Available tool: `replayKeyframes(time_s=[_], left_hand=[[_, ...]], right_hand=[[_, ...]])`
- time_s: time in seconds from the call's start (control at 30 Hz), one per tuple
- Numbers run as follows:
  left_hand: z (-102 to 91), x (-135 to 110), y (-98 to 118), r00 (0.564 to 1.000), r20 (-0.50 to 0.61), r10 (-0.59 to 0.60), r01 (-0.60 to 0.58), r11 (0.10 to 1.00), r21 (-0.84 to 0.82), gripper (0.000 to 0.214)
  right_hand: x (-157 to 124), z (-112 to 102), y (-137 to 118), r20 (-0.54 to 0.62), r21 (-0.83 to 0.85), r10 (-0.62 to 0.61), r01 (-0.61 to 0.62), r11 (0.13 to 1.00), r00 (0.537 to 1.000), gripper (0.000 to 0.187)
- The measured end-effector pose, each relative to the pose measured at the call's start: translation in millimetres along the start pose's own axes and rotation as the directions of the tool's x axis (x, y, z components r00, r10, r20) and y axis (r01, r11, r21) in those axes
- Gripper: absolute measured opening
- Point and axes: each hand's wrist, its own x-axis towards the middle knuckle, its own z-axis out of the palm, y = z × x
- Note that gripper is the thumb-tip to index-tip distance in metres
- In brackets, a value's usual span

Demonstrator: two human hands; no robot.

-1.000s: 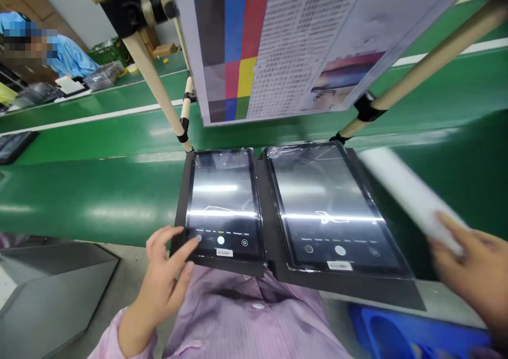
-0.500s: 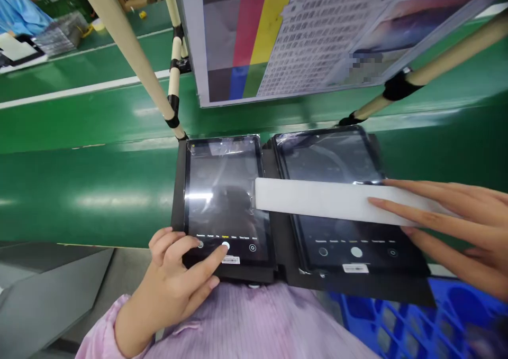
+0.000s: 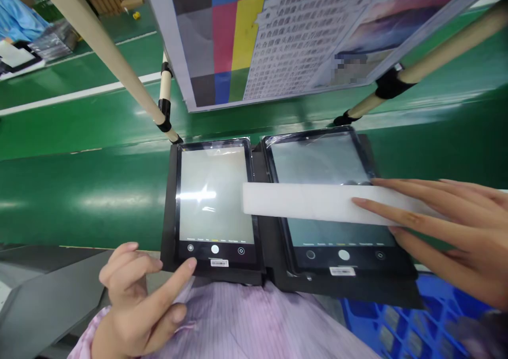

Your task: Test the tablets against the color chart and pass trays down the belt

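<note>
Two tablets with camera screens lit lie side by side: the left tablet (image 3: 214,221) and the larger right tablet (image 3: 317,163). Each has a barcode label at its lower edge. My left hand (image 3: 138,301) is at the left tablet's lower left corner, index finger stretched out, other fingers loosely bent, holding nothing. A flat white strip (image 3: 301,200) lies across the right tablet, its end reaching over the left tablet's right edge. My right hand (image 3: 448,216) grips the strip's right part, fingers along it; its right end is hidden under the hand.
Black holders (image 3: 169,232) support the tablets on a green bench (image 3: 87,195). Beige pipe posts (image 3: 119,63) rise either side of a hanging chart board (image 3: 254,42) with colour squares and text. A blue crate (image 3: 389,316) stands at lower right.
My left hand has drawn back, down and left, off the left tablet's screen. Both camera previews have turned from dark to pale. My right hand and the strip keep their place over the tablets.
</note>
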Motion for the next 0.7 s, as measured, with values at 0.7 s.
replayKeyframes(time_s=[0.7], left_hand=[[100.1, 101.3, 132.2, 0.895, 0.378, 0.236, -0.176, 0.967, -0.186, 0.033]], right_hand=[[-118.5, -32.1, 80.2, -0.067, -0.103, 0.200, -0.206, 0.973, 0.978, 0.048]])
